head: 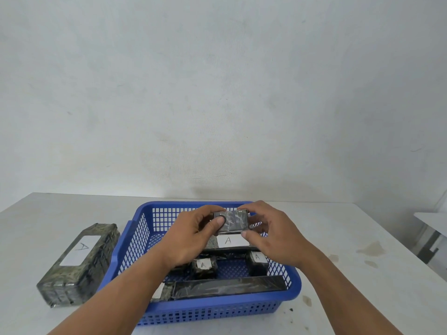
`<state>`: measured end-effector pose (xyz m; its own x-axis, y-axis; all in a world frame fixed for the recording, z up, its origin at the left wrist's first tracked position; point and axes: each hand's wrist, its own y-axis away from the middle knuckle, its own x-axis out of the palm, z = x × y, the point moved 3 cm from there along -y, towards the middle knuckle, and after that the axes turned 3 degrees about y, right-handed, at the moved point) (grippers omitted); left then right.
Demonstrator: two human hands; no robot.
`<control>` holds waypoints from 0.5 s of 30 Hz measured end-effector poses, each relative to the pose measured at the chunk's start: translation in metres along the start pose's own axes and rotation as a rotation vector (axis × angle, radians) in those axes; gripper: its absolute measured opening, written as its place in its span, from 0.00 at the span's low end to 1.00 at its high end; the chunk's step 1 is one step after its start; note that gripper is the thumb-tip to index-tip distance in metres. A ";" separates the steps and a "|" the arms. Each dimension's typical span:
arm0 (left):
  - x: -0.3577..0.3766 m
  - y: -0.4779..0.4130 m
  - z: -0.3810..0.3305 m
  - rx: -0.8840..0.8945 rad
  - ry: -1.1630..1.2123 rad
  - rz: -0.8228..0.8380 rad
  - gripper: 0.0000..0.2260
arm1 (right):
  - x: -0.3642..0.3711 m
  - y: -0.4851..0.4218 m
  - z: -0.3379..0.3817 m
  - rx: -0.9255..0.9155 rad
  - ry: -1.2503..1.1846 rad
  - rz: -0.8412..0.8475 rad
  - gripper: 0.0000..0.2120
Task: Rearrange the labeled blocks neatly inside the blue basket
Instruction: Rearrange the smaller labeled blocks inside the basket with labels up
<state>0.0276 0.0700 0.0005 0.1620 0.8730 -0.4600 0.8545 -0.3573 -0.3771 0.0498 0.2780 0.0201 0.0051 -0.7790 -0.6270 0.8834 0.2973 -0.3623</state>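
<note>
Black-wrapped block pinched at both ends by left hand and right hand, long axis sideways, above the blue basket.

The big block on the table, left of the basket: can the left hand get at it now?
Probably not at once: the left hand and right hand hold a small block. Nothing covers the big block.
</note>
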 end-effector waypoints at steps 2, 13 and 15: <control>0.000 0.001 -0.002 -0.008 0.051 0.004 0.17 | 0.002 0.000 -0.003 0.056 -0.084 -0.018 0.18; 0.004 0.003 -0.005 0.050 0.038 0.067 0.13 | 0.005 0.000 -0.007 0.126 -0.145 -0.103 0.06; 0.003 0.002 -0.003 0.030 0.035 0.052 0.11 | 0.007 0.000 -0.008 0.123 -0.148 -0.091 0.04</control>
<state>0.0313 0.0727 0.0006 0.2236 0.8636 -0.4519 0.8292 -0.4122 -0.3775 0.0466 0.2769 0.0106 -0.0160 -0.8750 -0.4839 0.9338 0.1599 -0.3200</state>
